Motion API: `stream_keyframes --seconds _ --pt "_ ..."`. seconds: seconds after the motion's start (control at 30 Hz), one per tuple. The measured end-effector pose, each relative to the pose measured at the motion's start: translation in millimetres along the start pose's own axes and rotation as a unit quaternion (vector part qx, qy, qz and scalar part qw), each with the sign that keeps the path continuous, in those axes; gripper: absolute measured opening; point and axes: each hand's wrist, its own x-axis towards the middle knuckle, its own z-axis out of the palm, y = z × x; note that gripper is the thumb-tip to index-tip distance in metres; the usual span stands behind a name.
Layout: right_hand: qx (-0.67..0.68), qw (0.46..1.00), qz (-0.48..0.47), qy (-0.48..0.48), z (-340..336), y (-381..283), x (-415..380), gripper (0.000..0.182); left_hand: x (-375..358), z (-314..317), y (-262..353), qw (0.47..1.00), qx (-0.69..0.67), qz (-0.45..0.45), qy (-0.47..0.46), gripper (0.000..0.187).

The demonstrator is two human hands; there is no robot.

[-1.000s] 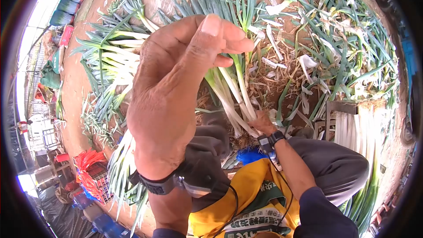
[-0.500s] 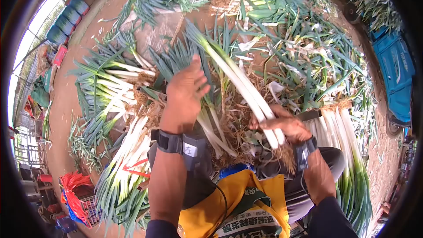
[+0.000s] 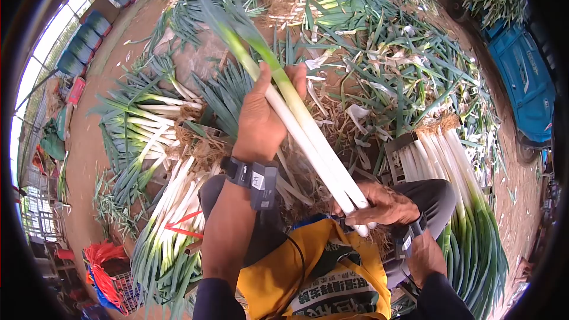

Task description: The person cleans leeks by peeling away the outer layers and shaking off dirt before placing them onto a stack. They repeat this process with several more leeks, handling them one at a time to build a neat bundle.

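Two long white-stemmed leeks (image 3: pixel 314 148) slant across the middle, their green tops at the upper left and their roots at the lower right. My right hand (image 3: pixel 385 202) is wrapped round their lower ends by the roots. Higher up, my left hand (image 3: pixel 267 109) holds the stems near where they turn green, thumb on the near side and fingers behind. Beyond my left hand lie more leeks with dark green leaves (image 3: pixel 228 95). Close to my right knee rests a stack of clean white leeks (image 3: pixel 453 172), roots away from me.
Unsorted leeks (image 3: pixel 154 112) and a white bundle (image 3: pixel 175 207) lie on the left. Leaf scraps (image 3: pixel 409 77) cover the ground ahead to the right. Red ties (image 3: pixel 104 266) sit in a crate at lower left. A blue vehicle (image 3: pixel 524 83) stands at far right.
My left hand, earlier raised free beside the leeks, has moved right and taken hold of their upper stems. The right hand and the root ends have come lower, nearer my lap.
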Motion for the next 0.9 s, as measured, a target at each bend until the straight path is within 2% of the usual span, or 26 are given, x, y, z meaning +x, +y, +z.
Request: stream_keyframes --seconds 0.13,0.17,0.27,0.3,0.4,0.43,0.53,0.63,0.73,0.83,0.9 --pt "0.101 0.994 -0.022 -0.017 -3.1 -10.8 9.2 0.044 -9.4 19.1 14.5 0.995 0.093 0.031 0.015 0.034" --pt "0.029 0.995 -0.023 0.088 1.9 -21.3 5.1 0.055 -7.8 16.8 19.0 0.994 0.102 0.028 0.009 0.032" --pt "-0.059 0.955 -0.105 0.272 9.6 -24.9 21.9 0.06 -11.0 21.4 21.9 0.991 0.13 0.024 0.0 0.034" --pt "-0.139 0.925 -0.133 0.328 8.9 -25.7 29.1 0.049 -10.8 21.0 21.5 0.99 0.137 0.025 -0.006 0.034" --pt "-0.275 0.839 -0.217 0.417 11.0 -27.9 51.5 0.037 -9.6 19.6 19.4 0.987 0.155 0.03 -0.018 0.034" --pt "-0.26 0.822 -0.229 0.452 15.7 -32.5 57.6 0.028 -9.0 19.0 19.7 0.987 0.158 0.034 -0.016 0.035" --pt "-0.286 0.78 -0.255 0.494 15.2 -25.4 63.3 0.025 -8.0 20.5 22.1 0.986 0.16 0.047 0.0 0.035" --pt "-0.292 0.791 -0.224 0.489 16.9 -29.6 61.9 0.018 -9.3 17.6 22.6 0.986 0.155 0.063 0.016 0.036" --pt "-0.308 0.818 -0.209 0.438 8.8 -26.0 58.8 0.013 -7.8 12.5 26.9 0.983 0.161 0.083 0.018 0.032" --pt "-0.255 0.86 -0.174 0.407 -3.2 -8.2 42.9 0.009 -8.4 9.7 35.8 0.981 0.167 0.1 0.019 0.032" --pt "-0.125 0.876 -0.157 0.438 -10.9 16.4 31.1 0.009 -11.3 13.8 41.0 0.98 0.167 0.102 0.017 0.034"
